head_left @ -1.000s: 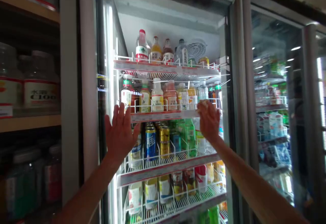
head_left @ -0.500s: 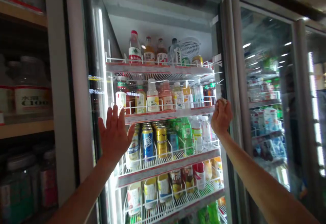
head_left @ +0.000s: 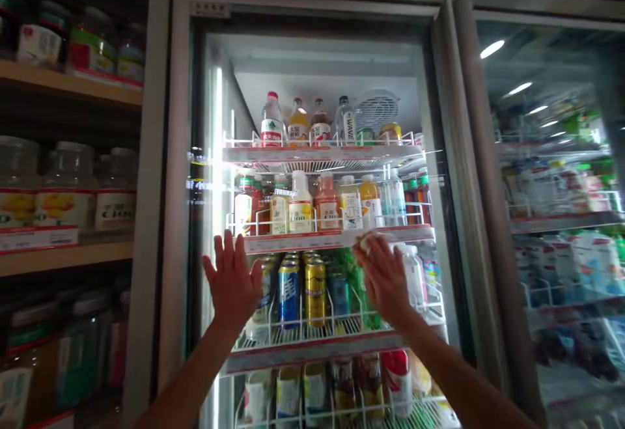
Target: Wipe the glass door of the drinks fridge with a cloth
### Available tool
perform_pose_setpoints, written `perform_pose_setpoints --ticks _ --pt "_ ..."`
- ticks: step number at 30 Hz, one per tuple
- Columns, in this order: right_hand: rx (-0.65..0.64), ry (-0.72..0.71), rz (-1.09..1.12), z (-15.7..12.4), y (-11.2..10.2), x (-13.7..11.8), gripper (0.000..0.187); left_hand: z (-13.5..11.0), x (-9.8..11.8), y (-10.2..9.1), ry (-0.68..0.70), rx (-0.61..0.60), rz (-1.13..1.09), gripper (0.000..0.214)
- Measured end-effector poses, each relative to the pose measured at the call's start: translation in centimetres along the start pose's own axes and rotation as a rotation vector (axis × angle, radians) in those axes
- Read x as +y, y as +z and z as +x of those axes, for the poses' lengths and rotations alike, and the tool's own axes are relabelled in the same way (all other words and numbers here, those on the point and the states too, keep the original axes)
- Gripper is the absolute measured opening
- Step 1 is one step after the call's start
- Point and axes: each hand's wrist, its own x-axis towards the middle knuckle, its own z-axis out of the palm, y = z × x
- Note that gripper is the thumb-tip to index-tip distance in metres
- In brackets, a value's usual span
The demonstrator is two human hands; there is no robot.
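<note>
My left hand (head_left: 233, 279) rests with fingers spread against the closed glass door (head_left: 312, 55) of a drinks fridge, on its left side. Nothing is in it. My right hand (head_left: 385, 276) is pressed to the same glass, right of the middle. Bunched under its fingers is a pale, crumpled cloth (head_left: 365, 241), mostly hidden by the hand. Behind the glass, a blue can (head_left: 288, 293) and a gold can (head_left: 316, 292) stand between my two hands.
Several bottles, among them a red-capped bottle (head_left: 272, 120), stand on wire shelves (head_left: 322, 154) behind the glass. A grey door frame (head_left: 461, 155) divides this door from a second fridge door (head_left: 551, 77) on the right. Wooden shelves (head_left: 97, 251) with bottles are at the left.
My right hand has slid left across the glass with the cloth, from near the right frame towards the middle. My left hand stays spread on the door. The view has shifted.
</note>
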Motion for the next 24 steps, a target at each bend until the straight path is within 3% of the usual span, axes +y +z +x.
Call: perform_pose_setpoints --ticks 2,6,8,12,13,16,18,20,24 --pt "0.049 0.052 -0.033 0.0 -0.2 0.0 0.051 -0.5 0.8 0.2 -0.007 0.002 0.012 0.065" --pt "0.281 0.402 -0.097 1.1 -0.2 1.3 0.046 -1.4 1.6 0.2 0.004 -0.001 0.048 0.066" --pt "0.244 0.33 -0.047 1.2 0.2 -0.2 0.049 -1.7 1.7 0.2 -0.001 -0.003 0.054 0.066" --pt "0.004 -0.106 0.078 2.1 1.2 -4.6 0.056 -2.3 1.5 0.1 0.008 -0.016 0.064 0.067" --pt "-0.003 -0.106 0.076 3.0 1.3 -4.9 0.056 -2.4 1.4 0.0 0.018 -0.024 0.063 0.067" --pt "0.099 0.158 0.018 6.4 1.7 -4.4 0.054 -3.1 1.1 -0.3 0.047 -0.056 0.057 0.066" --pt "0.111 0.224 0.012 7.5 2.0 -4.6 0.054 -3.6 0.8 -0.6 0.069 -0.072 0.054 0.066" --pt "0.031 0.096 0.04 6.6 2.3 -6.3 0.055 -4.4 0.2 -1.1 0.096 -0.093 0.057 0.066" --pt "-0.153 -0.375 0.125 3.3 2.4 -10.8 0.052 -6.7 -1.7 -2.7 0.168 -0.161 0.1 0.062"
